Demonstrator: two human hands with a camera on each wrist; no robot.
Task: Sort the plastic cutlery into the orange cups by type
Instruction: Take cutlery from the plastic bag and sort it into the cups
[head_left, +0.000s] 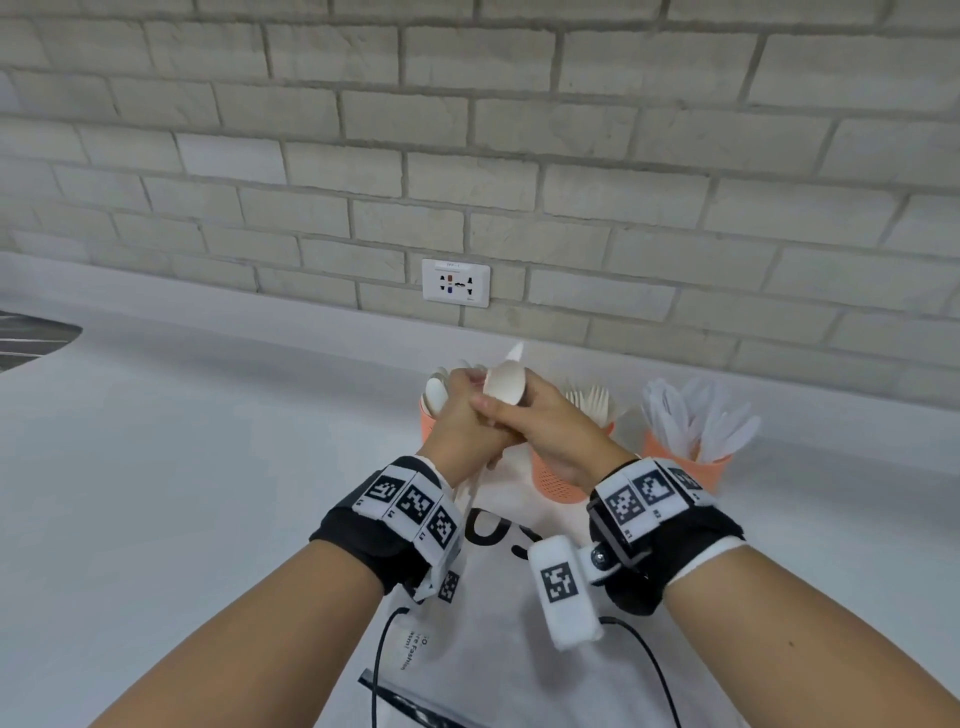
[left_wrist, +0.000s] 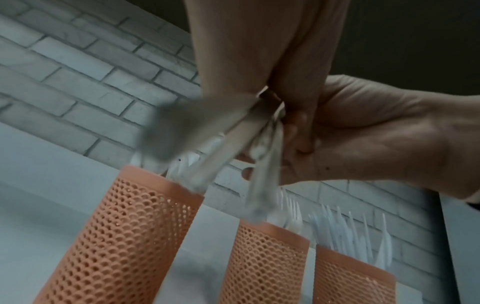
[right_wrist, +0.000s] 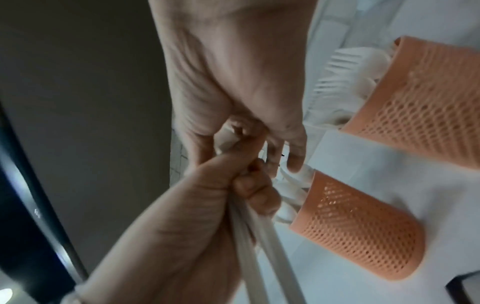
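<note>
Spoons (head_left: 505, 388) form a small white bunch clamped between both hands, above the three orange cups. The left hand (head_left: 467, 415) curls round the handles; the right hand (head_left: 550, 423) pinches them near the bowls. The spoon cup (head_left: 431, 410) stands at ten o'clock from the hands, the fork cup (head_left: 558, 480) at four, the knife cup (head_left: 685, 462) at three. Handles should probably be squared together first, then lowered straight down into the spoon cup, lest one snag its rim.

Black wrist straps (head_left: 374, 540) w/ white b&w marker tags (head_left: 647, 493), thin black cables (head_left: 382, 660), both arms.
</note>
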